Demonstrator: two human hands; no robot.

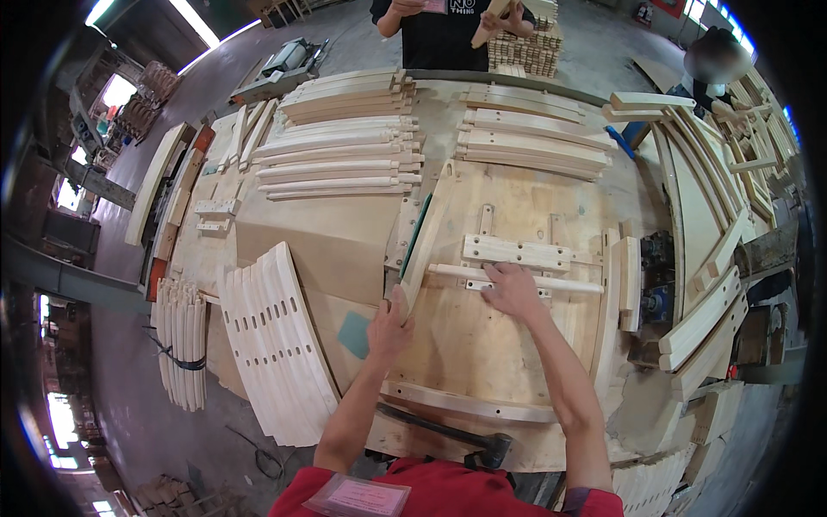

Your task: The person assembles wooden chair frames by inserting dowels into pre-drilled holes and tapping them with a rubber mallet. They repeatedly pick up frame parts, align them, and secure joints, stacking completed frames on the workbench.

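My left hand [390, 329] is closed round the near end of a long, slightly curved wooden piece [433, 220], which slants away across the bench with a slot near its far end. Beside that piece runs a dark green strip [418, 234]. The fingers of my right hand [513, 291] are closed on a narrow wooden rail [568, 284] lying crosswise, its left end close to the slanted piece. Just beyond the rail sits a wooden block with holes [517, 251], fixed to the plywood board [500, 353]. My right palm hides part of the rail.
Stacked rails [336, 155] and slats [534, 142] line the bench's far side. Slotted slats [280, 345] lie at left, near a tied bundle [181, 345]. A hammer [493, 448] rests at the near edge by a drilled rail [465, 402]. A person [444, 39] stands opposite.
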